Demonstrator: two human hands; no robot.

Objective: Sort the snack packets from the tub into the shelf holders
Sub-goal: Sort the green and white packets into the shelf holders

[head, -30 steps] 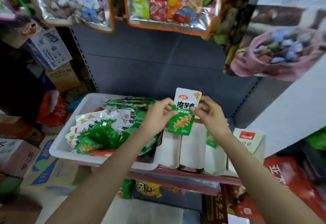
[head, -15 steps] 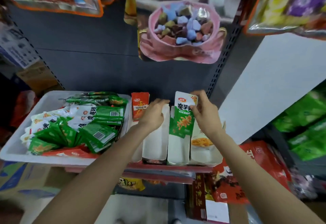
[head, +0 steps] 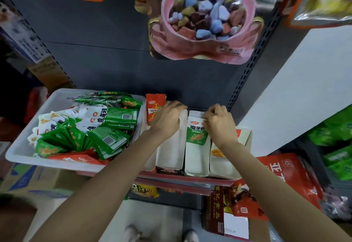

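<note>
Pinched by the right hand (head: 219, 122), a green packet (head: 197, 132) sits in a white holder (head: 197, 159); left hand (head: 167, 118) grips the neighbouring holder's rim (head: 183, 114) (one orange packet (head: 154, 108) shelved); the tub (head: 57, 98) looks mostly full

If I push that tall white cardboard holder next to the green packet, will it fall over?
Maybe. The tall white cardboard holder looks thin, narrow and empty, so probably light and tippy. The white plastic tub on one side and the holder with the green-and-white snack packet on the other would likely prop it.
</note>
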